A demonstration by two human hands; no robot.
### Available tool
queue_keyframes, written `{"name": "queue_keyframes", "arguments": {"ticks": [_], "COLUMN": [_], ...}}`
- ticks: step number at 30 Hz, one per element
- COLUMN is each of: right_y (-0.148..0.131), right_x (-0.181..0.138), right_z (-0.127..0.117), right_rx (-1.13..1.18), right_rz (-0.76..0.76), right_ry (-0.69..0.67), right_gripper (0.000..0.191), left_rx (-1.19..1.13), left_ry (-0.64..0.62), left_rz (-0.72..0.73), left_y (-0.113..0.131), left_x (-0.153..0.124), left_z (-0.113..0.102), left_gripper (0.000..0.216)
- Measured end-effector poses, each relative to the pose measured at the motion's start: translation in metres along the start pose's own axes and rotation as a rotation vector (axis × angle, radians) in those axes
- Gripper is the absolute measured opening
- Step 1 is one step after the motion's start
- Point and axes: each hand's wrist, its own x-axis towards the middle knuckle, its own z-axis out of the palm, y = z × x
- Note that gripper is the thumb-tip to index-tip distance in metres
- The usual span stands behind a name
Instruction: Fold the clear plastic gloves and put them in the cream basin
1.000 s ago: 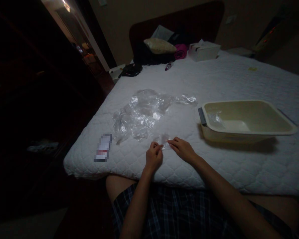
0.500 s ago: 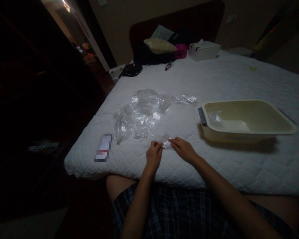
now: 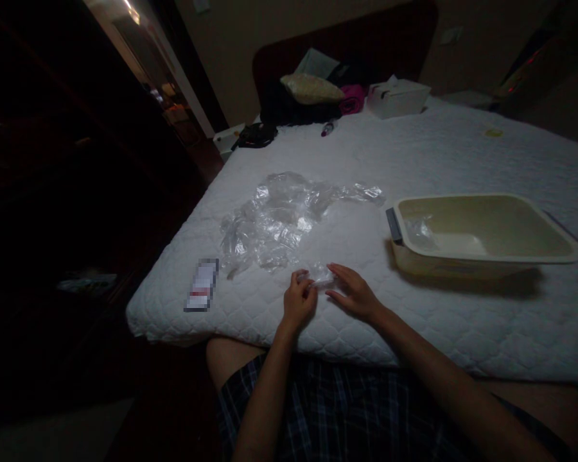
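A small clear plastic bag point(image 3: 322, 274) lies on the white quilted mattress point(image 3: 414, 154) near its front edge. My left hand point(image 3: 298, 300) is closed in a pinch on the bag's left end. My right hand point(image 3: 352, 294) rests beside the bag's right end with fingers extended, their tips touching it. A loose heap of clear plastic bags point(image 3: 284, 218) lies just behind my hands. To the right stands a cream plastic basin point(image 3: 481, 256) with one crumpled clear bag point(image 3: 417, 232) inside at its left end.
A small flat packet point(image 3: 201, 285) lies near the mattress's left front corner. At the headboard end sit a pillow point(image 3: 311, 88), a pink cloth point(image 3: 351, 99), a white box point(image 3: 399, 97), a dark bag point(image 3: 255, 135) and a pen-like object point(image 3: 326, 129). The floor to the left is dark.
My right fingers have loosened from a pinch and now lie extended at the bag. The small bag looks more bunched between my hands. My left hand has barely moved.
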Motion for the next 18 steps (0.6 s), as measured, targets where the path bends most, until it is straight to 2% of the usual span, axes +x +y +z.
{"name": "queue_keyframes", "arguments": {"ticks": [4,6,11,13,15,18], "right_y": [0.004,0.002,-0.007,-0.007,-0.005,0.002], "right_x": [0.001,0.002,0.008,0.012,0.014,0.015], "right_z": [0.010,0.012,0.015,0.015,0.014,0.012], "right_rx": [0.072,0.144,0.509,0.643,0.774,0.962], "right_rz": [0.092,0.172,0.487,0.593,0.672,0.738], "right_ry": [0.017,0.022,0.094,0.110,0.111,0.099], "right_gripper": [0.027,0.021,0.028,0.032,0.036,0.037], "left_rx": [-0.096,-0.157,-0.407,-0.490,-0.568,-0.768], "left_ry": [-0.009,-0.011,-0.012,-0.030,-0.046,-0.056], "left_rz": [-0.001,-0.014,-0.103,-0.146,-0.178,-0.221], "left_y": [-0.002,-0.005,-0.015,-0.018,-0.020,-0.019], "left_x": [0.001,0.001,0.005,0.007,0.008,0.010], "left_z": [0.001,0.002,0.005,0.005,0.003,-0.003], "left_gripper": [0.012,0.017,0.062,0.071,0.072,0.058]}}
